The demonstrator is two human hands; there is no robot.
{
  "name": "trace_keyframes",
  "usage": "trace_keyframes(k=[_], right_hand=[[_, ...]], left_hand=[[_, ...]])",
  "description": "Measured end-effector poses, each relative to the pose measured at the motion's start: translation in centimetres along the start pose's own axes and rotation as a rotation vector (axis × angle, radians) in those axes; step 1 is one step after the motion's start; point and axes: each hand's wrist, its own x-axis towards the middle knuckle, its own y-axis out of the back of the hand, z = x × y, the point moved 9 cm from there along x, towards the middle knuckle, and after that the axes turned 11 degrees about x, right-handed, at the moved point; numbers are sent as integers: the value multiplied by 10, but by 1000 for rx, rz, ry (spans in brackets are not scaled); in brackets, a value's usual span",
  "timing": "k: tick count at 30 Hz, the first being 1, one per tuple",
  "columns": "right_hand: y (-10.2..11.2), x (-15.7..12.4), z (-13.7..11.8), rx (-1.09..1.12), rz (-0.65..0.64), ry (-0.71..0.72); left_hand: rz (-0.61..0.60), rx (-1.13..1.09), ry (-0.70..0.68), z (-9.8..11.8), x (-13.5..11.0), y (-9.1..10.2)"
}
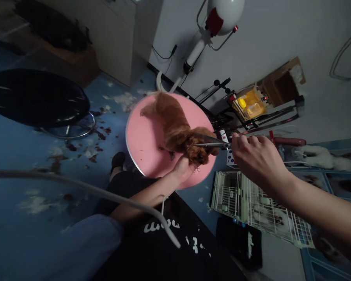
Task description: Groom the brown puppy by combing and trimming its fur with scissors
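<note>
A small brown dog (175, 125) stands on a round pink table (143, 140). My left hand (183, 169) is cupped under the dog's head and holds it by the chin. My right hand (253, 156) is closed on a pair of scissors (212, 142), whose blades point left and lie across the top of the dog's head. Both forearms reach in from the lower right of the head view.
Clumps of cut fur litter the blue floor (32, 156). A black round stool (38, 97) stands at left. A white wire cage (251, 203) lies right of the table, a white stand dryer (216, 19) behind it. A grey hose (90, 191) crosses the foreground.
</note>
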Motion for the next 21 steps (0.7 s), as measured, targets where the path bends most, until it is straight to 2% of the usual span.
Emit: trace_keyframes(k=[5,8,11,15,21], right_hand=[[2,5,0,50,-27,-11],[2,9,2,99,-40,-18],[-8,12,3,157,-136,32],[-15,13,3,166,-244,84],[3,20,0,120,-187,83]], left_hand=[[50,-35,-27,2,-1,1],[40,-65,9,-2,-1,-1],[31,-84,64,-8,0,-1],[12,-81,49,-7,1,-4],[-87,-103,16,-1,-2,-23]])
